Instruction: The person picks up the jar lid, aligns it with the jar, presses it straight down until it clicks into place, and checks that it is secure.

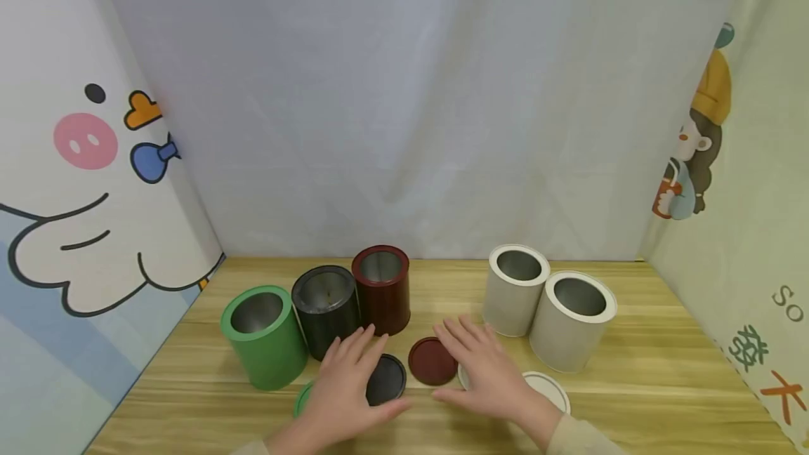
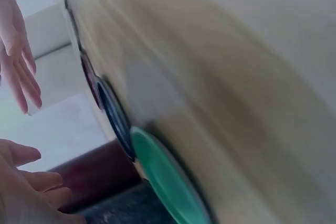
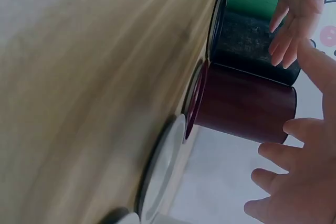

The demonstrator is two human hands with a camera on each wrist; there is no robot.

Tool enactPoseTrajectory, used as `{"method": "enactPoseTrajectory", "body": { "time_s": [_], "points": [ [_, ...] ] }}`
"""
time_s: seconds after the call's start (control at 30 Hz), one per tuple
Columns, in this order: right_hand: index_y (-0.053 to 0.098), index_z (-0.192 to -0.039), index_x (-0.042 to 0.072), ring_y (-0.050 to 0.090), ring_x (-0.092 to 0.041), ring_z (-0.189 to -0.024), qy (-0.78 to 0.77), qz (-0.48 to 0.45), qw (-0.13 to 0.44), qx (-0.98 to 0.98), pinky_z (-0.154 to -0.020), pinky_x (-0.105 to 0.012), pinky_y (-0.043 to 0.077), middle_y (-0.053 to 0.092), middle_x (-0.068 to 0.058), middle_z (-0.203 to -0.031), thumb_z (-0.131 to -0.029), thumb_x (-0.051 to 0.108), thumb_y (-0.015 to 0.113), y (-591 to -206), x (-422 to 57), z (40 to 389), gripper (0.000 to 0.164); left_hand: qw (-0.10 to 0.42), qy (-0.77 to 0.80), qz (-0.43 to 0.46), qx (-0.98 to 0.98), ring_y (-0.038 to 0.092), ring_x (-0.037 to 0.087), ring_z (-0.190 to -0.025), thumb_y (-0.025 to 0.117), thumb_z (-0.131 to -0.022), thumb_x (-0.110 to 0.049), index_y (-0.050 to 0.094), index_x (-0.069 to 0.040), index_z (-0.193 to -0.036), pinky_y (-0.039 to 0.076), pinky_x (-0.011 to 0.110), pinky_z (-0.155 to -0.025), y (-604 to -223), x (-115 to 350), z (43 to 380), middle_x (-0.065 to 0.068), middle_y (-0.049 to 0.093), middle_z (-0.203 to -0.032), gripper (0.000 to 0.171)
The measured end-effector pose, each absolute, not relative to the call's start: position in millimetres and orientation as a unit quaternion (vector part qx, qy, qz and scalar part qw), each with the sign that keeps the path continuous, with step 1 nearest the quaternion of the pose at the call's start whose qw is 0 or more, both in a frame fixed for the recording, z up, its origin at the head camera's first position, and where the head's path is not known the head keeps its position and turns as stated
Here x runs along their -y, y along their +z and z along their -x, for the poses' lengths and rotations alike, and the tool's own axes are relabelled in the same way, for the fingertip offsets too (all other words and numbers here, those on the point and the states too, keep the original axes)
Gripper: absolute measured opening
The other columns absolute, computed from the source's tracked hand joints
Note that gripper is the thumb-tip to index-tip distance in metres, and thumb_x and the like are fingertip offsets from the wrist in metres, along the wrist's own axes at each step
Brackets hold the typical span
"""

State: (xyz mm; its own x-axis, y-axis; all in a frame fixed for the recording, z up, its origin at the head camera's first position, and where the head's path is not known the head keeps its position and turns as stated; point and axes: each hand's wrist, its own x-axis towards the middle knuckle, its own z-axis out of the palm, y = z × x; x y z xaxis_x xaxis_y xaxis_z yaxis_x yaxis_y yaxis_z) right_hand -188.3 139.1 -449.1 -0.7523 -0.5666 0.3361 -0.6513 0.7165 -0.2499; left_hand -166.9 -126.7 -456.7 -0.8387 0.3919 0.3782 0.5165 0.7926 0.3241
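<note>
My left hand, fingers spread, hovers over the green lid and the black lid. My right hand hangs with fingers apart above a white lid, between the dark red lid and a second white lid. Neither hand holds anything. Behind the left hand stand three uncovered cans: a green can, a black can and a dark red can. Beyond the right hand are two uncovered white cans. In the head view, the hands partly hide the green lid and the nearer white lid.
The wooden table ends at a pale curtain at the back. A cartoon-printed cloth hangs along the left side and another printed cloth along the right. Bare wood lies between the dark red can and the white cans.
</note>
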Motion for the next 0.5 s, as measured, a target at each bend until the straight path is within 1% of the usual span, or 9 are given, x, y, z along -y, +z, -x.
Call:
{"method": "enactPoseTrajectory", "body": {
  "time_s": [0.13, 0.23, 0.33, 0.5],
  "points": [
    [0.046, -0.149, 0.008, 0.036, -0.043, -0.138, 0.211, -0.333, 0.104, 0.913, -0.106, -0.068, 0.029, 0.046, -0.017, -0.148, -0.081, 0.045, 0.079, -453, -133, 189, 0.085, 0.158, -0.217, 0.244, 0.932, 0.046, 0.039, -0.131, 0.076, -0.076, -0.062, 0.055, -0.009, -0.142, 0.037, 0.065, -0.102, -460, 138, 164, 0.018, 0.051, -0.144, 0.088],
    [0.047, -0.148, 0.007, 0.038, -0.042, -0.137, 0.238, -0.337, 0.098, 0.906, -0.105, -0.065, 0.033, 0.048, -0.016, -0.147, -0.08, 0.042, 0.081, -456, -129, 190, 0.083, 0.159, -0.221, 0.247, 0.93, 0.049, 0.039, -0.128, 0.079, -0.074, -0.06, 0.055, -0.008, -0.142, 0.04, 0.062, -0.1, -462, 147, 161, 0.019, 0.052, -0.141, 0.089],
    [0.049, -0.146, 0.006, 0.039, -0.041, -0.136, 0.255, -0.349, 0.1, 0.896, -0.104, -0.063, 0.036, 0.05, -0.015, -0.145, -0.079, 0.039, 0.083, -458, -123, 191, 0.082, 0.152, -0.229, 0.243, 0.93, 0.051, 0.039, -0.125, 0.079, -0.073, -0.062, 0.056, -0.006, -0.141, 0.042, 0.061, -0.099, -464, 155, 158, 0.02, 0.053, -0.14, 0.091],
    [0.051, -0.144, 0.006, 0.041, -0.039, -0.135, 0.265, -0.377, 0.092, 0.883, -0.106, -0.059, 0.036, 0.052, -0.013, -0.143, -0.078, 0.038, 0.084, -459, -112, 192, 0.081, 0.115, -0.239, 0.22, 0.939, 0.05, 0.037, -0.127, 0.073, -0.074, -0.07, 0.053, -0.008, -0.143, 0.042, 0.06, -0.1, -466, 167, 155, 0.017, 0.052, -0.141, 0.096]
  ]
}}
